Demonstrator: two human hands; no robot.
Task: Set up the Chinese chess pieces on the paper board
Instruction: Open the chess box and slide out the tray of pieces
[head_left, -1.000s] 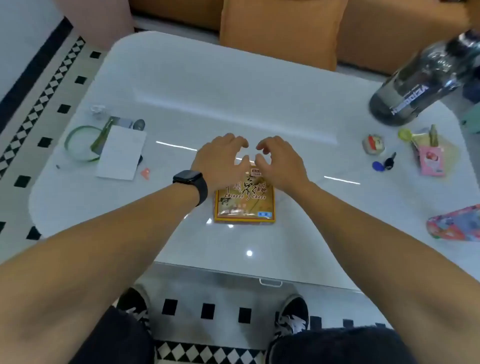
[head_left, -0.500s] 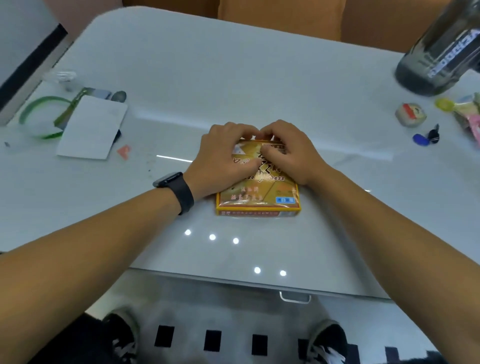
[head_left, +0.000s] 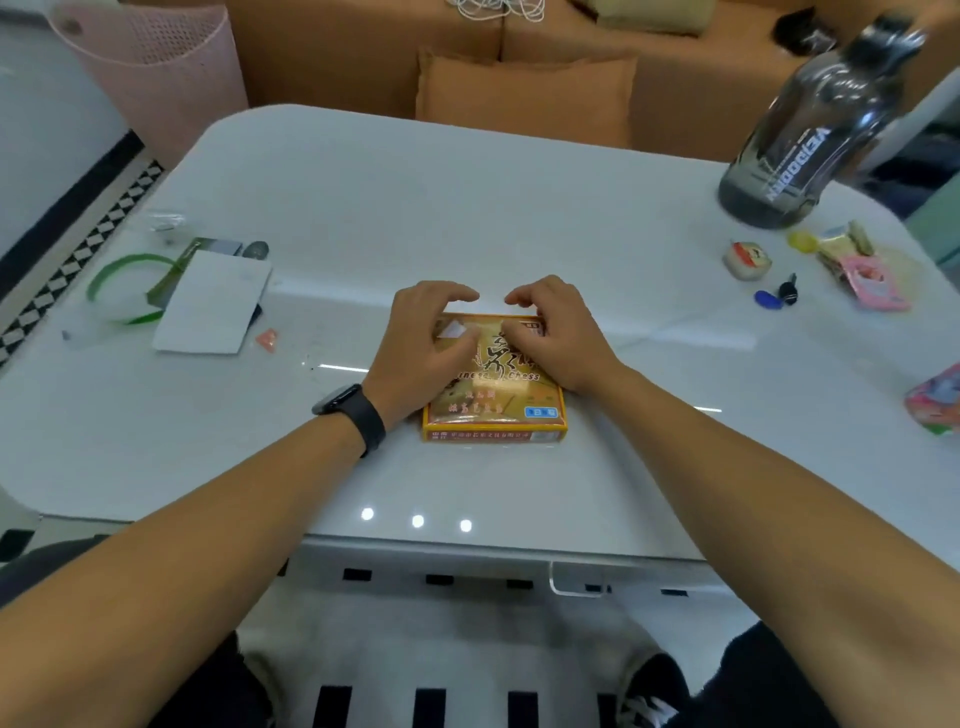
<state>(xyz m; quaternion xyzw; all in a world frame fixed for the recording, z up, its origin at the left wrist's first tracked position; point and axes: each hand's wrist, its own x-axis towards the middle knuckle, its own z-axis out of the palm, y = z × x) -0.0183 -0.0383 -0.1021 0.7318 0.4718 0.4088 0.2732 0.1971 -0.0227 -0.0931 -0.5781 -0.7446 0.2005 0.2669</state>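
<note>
Where "Chess" reads, yellow box (head_left: 493, 405) under both hands' curled fingers (head_left: 457, 296), grip unclear.

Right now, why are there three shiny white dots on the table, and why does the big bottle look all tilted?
Head view: the dots are ceiling lights mirrored in the glossy table, near its front edge; a pale glare streak runs past the box too. Head view: the bottle leans because the wide-angle lens bends things near the frame's edge.

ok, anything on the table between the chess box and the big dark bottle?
Head view: no, bare white tabletop from chess box to bottle.
</note>
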